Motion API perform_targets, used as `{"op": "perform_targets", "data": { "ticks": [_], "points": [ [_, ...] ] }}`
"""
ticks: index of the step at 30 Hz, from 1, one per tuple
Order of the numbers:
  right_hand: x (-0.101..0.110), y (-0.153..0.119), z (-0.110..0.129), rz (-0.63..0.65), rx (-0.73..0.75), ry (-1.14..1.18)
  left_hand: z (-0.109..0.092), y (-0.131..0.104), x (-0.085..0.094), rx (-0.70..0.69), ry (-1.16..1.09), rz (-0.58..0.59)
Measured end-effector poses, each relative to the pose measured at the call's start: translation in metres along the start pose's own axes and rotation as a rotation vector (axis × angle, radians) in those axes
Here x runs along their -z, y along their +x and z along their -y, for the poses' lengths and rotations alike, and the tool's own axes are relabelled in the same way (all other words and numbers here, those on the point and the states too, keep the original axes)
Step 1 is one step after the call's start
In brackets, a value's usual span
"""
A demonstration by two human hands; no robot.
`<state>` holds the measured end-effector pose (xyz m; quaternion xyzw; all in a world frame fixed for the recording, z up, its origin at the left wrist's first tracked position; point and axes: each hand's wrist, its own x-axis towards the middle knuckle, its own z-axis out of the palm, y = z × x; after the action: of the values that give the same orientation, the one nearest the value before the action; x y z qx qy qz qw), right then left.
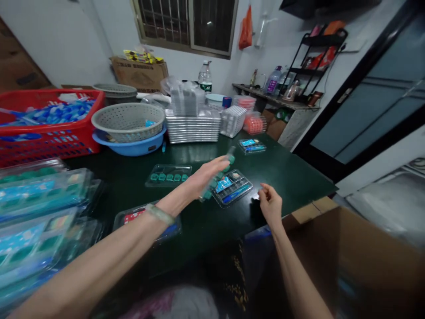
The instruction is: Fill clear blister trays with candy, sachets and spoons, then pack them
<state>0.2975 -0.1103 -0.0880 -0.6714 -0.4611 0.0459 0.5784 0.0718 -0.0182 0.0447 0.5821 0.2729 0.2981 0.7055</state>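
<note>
My left hand point(206, 175) is closed on a clear plastic tray with green cups point(229, 163), tilted on edge and blurred. Right behind it on the table lies a clear tray point(237, 192) holding a light blue packet, a blue pen-like stick and a small pale piece. My right hand point(270, 201) hovers to the right of that tray, fingers curled and thumb against them; whatever they may hold cannot be made out. Another clear tray with green cups point(170, 177) lies to the left. Beneath my left forearm sits a tray with a red packet point(129, 217).
Filled clear packs point(36, 239) are piled at left, before a red basket point(66, 141) of blue pieces. A grey colander point(129, 122) rests in a blue basin point(136, 148). Stacked clear trays point(192, 126) stand at the back. An open cardboard box point(358, 252) is at right.
</note>
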Motion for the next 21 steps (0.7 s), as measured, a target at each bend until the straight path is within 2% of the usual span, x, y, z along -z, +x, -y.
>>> {"op": "perform_targets", "data": {
  "ticks": [2,4,8,12,18,21],
  "points": [
    [0.0,-0.004,-0.016,0.005,-0.012,-0.01,0.009,0.021,-0.013,-0.108,0.224,0.006],
    [0.0,-0.006,-0.02,0.011,-0.022,-0.011,0.025,0.039,-0.024,-0.156,0.528,-0.015],
    [-0.002,-0.007,-0.017,0.016,-0.043,-0.012,0.057,0.06,-0.039,-0.13,1.072,-0.113],
    [-0.003,-0.008,-0.017,0.0,-0.065,-0.017,0.071,0.069,-0.042,-0.055,1.3,-0.093],
    [-0.001,-0.009,-0.017,0.017,-0.072,-0.026,0.078,0.071,-0.033,-0.038,1.526,0.122],
    [0.0,-0.01,-0.017,0.024,-0.073,-0.039,0.085,0.069,-0.031,-0.042,1.581,0.187]
  ]
}}
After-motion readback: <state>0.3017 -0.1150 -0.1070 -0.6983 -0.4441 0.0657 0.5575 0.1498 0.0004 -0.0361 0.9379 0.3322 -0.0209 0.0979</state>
